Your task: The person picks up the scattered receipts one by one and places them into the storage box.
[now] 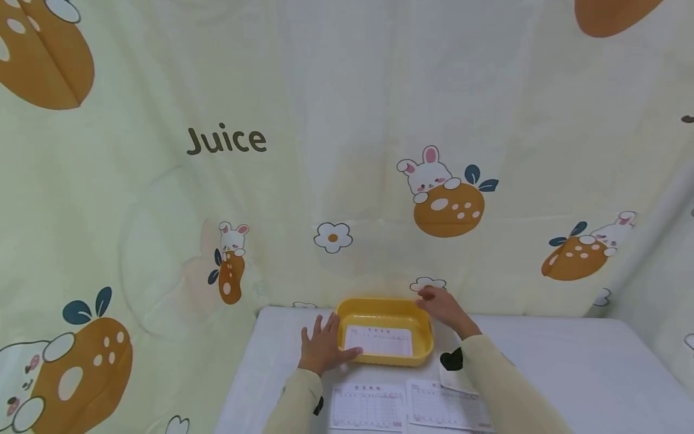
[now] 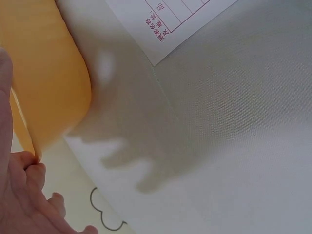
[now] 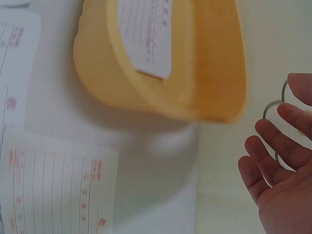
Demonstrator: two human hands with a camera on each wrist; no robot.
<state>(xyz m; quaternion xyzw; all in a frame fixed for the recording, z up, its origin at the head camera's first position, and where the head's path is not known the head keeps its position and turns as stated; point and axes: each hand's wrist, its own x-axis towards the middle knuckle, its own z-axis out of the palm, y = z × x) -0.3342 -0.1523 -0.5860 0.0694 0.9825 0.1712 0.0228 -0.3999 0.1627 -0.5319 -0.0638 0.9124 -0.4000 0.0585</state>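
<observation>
A yellow plastic basket (image 1: 385,360) stands near the table's far edge, with a printed form slip (image 1: 378,341) lying inside it. At the basket's left side, my left hand (image 1: 323,349) has its fingers spread, and its thumb reaches over the front-left rim. The left wrist view shows a fingertip touching the rim of the basket (image 2: 53,73). My right hand (image 1: 446,308) is raised just beyond the basket's right end. In the right wrist view, this hand (image 3: 285,190) has loosely bent fingers, holds nothing and is apart from the basket.
More printed form slips (image 1: 368,407) lie on the white table (image 1: 542,367) in front of the basket, some overlapping (image 1: 447,405) near my right sleeve. A patterned curtain (image 1: 347,150) hangs behind the table.
</observation>
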